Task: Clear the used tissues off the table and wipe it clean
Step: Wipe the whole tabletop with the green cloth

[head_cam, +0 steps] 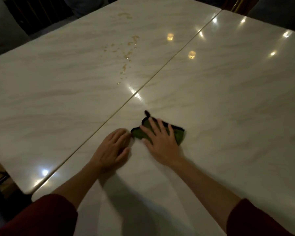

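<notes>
On near part of right table, left hand rests, fingers loosely curled; blur hides whether they hold anything, possibly pale scrap. Just beside it, right hand lies flat, fingers spread straight, pressing green cloth onto marble. Farther off, across seam, amber droplets dot left table.

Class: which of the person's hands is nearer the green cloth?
Right. The right hand lies flat on the green cloth; the left hand is just beside the cloth's left corner, over the bare table.
</notes>
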